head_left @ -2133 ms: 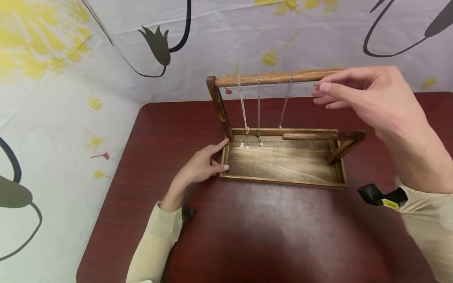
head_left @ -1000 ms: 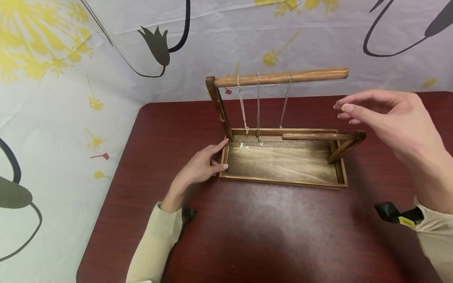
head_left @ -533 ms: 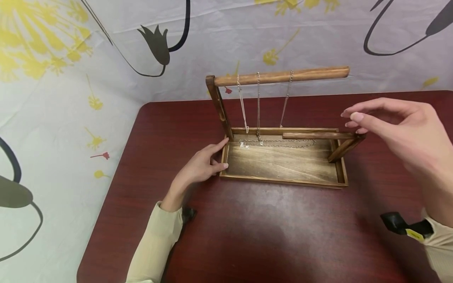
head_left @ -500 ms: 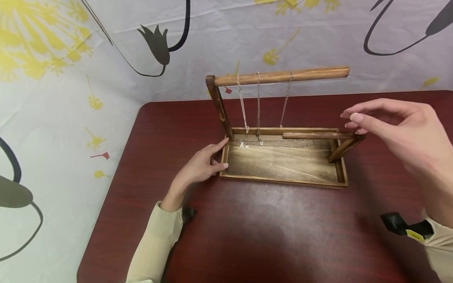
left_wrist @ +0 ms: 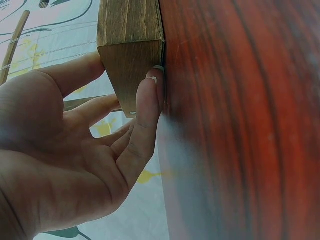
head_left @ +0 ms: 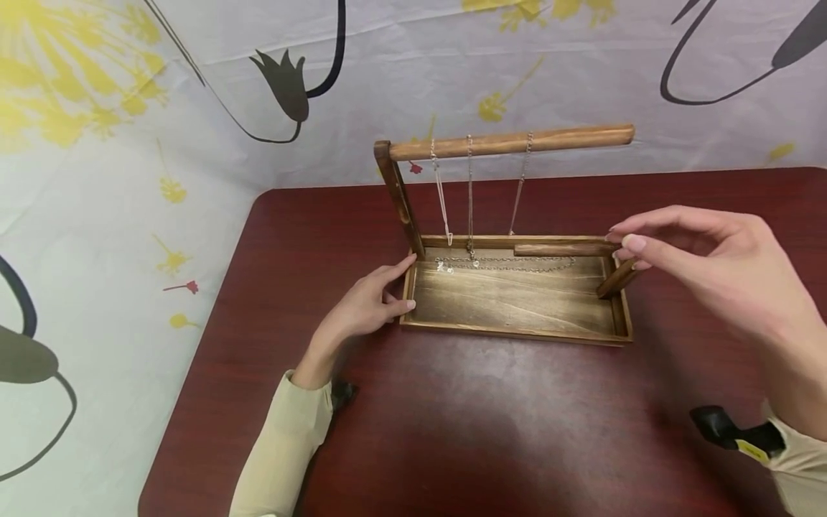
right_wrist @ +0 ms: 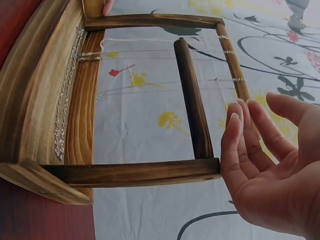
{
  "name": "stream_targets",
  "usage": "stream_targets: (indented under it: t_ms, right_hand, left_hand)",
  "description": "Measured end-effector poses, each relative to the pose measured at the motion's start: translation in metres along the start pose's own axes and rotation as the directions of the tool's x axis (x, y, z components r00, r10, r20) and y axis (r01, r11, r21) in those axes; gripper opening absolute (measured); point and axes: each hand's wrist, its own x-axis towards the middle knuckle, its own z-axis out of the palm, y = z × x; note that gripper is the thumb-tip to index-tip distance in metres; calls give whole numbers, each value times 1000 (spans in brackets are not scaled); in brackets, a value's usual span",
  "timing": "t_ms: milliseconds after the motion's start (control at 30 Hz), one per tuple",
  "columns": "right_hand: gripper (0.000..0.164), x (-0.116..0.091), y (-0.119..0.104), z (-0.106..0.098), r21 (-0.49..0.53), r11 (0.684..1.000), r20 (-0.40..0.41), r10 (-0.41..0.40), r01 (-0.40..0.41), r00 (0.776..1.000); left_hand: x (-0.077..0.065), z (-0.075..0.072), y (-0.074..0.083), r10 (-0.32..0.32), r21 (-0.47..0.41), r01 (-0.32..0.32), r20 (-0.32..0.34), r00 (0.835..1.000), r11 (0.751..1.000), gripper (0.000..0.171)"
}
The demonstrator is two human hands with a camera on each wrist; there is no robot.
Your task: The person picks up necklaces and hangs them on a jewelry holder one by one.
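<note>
A wooden necklace stand [head_left: 510,327] with a tray base stands on the table. Three fine chain necklaces [head_left: 470,190] hang from its upper bar [head_left: 568,137], while another chain [head_left: 536,269] appears as a long loop over the tray's back part. My left hand [head_left: 362,305] grips the tray's left end, thumb and fingers spread across it; in the left wrist view the left hand [left_wrist: 100,135] touches the end block. My right hand [head_left: 704,258] is beside the lower bar [head_left: 562,249], fingers loosely bent, nothing visible in them. The right wrist view shows the right hand [right_wrist: 270,165] near the bar's corner.
The dark red table [head_left: 517,431] extends in front of the stand and to both sides. A white cloth [head_left: 388,72] with printed flowers hangs behind the table and along its left.
My right hand has come away from the upper bar's free end, moving right and down, then slightly left toward the lower bar's post. The left hand and necklaces stay in place.
</note>
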Motion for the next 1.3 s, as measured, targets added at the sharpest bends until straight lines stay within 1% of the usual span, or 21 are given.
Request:
stream_targets:
  t_ms: [233,467,700,933,1033,1300]
  right_hand:
    - [24,-6,3,3,-21,1000,30,11,-11,999]
    - [24,-10,6,7,-23,1000,85,8,-6,996]
    - [24,-12,8,7,-61,998,124,19,-12,992]
    - [26,-13,21,14,4,1000,197,-25,24,980]
    - [26,-14,26,17,-7,1000,209,-10,12,978]
    - [27,-15,29,22,-74,996,206,67,-53,976]
  left_hand:
    - [0,2,-2,8,-9,-8,-6,1000,1000,76]
    - [-1,2,-1,10,-13,-10,-3,1000,1000,76]
    - [-1,2,-2,7,-14,-7,-2,1000,1000,76]
    - [-1,1,-2,14,-17,-14,-5,1000,1000,76]
    - [0,1,-2,14,-15,-14,-10,1000,1000,76]
    - [0,0,-1,17,-20,-17,-9,1000,1000,77]
